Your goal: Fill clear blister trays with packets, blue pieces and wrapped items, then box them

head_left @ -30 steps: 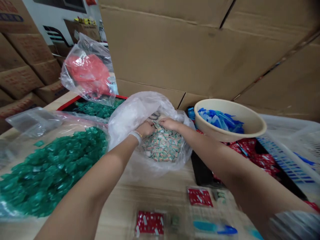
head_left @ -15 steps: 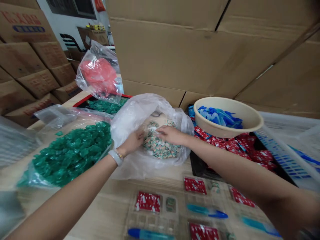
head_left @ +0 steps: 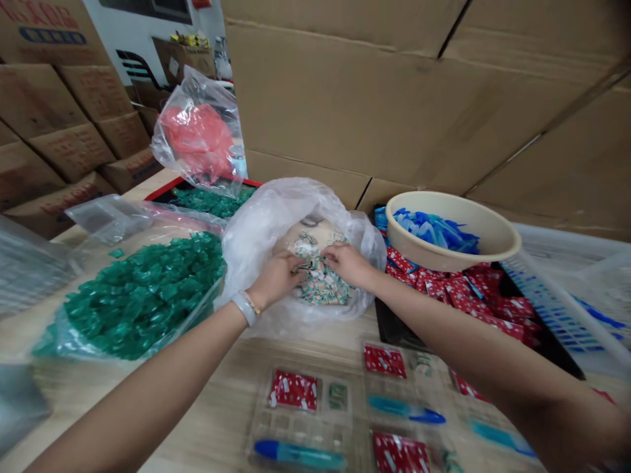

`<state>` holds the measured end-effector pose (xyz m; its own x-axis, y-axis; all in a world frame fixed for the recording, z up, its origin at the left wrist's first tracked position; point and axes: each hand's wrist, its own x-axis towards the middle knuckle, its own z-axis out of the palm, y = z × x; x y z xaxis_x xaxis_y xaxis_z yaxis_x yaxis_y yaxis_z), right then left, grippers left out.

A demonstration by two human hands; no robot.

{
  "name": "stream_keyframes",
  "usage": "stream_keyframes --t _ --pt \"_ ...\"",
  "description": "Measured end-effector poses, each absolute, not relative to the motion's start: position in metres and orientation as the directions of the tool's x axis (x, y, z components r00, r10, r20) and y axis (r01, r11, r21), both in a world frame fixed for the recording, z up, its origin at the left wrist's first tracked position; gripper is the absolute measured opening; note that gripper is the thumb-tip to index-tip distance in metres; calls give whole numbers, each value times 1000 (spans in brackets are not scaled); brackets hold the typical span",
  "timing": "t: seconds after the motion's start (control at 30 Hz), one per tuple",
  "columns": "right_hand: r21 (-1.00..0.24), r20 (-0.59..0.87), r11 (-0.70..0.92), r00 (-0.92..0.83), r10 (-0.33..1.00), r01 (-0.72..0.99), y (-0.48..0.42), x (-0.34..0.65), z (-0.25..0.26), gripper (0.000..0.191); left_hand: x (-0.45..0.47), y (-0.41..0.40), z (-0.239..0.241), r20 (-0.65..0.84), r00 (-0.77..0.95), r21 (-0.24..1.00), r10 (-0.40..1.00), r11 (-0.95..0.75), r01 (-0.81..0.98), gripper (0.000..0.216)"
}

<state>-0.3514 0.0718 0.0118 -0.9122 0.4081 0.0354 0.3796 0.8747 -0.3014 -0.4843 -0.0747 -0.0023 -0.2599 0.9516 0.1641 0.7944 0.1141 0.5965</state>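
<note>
A clear plastic bag point(head_left: 256, 236) stands with its mouth rolled open, holding many small green, white and orange printed packets point(head_left: 323, 286). Both hands reach into it. At the left of the pile, my left hand point(head_left: 279, 279) has its fingers curled together on some packets; the fingertips are partly hidden. My right hand point(head_left: 350, 264) comes in from the right, thumb and fingers pinched at the upper part of the pile. Nearer to me lie clear compartment trays point(head_left: 300, 427), with a red patterned packet point(head_left: 294, 389), a small printed packet and a blue plastic piece point(head_left: 300, 454).
Green wrapped pieces point(head_left: 148, 295) spread on plastic at the left. On the right, a cream basin point(head_left: 453, 256) of blue pieces sits over red packets point(head_left: 461, 299) in a black tray. A cardboard wall point(head_left: 355, 105) rises behind; a bag with red plastic point(head_left: 197, 141) stands back left.
My left hand has moved right, further over the packets. The right hand has shifted slightly right, its fingers still together at the pile. The view has tilted a little.
</note>
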Motion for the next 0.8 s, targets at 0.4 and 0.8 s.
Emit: stream_keyframes --t 0.4,0.8 --pt "-243 38 933 -958 284 267 72 -358 2 18 -498 -58 -11 80 -174 549 981 103 830 32" --pt "-612 -11 682 -867 498 400 89 -361 -8 17 -509 -47 -23 8 -314 735 949 207 646 24"
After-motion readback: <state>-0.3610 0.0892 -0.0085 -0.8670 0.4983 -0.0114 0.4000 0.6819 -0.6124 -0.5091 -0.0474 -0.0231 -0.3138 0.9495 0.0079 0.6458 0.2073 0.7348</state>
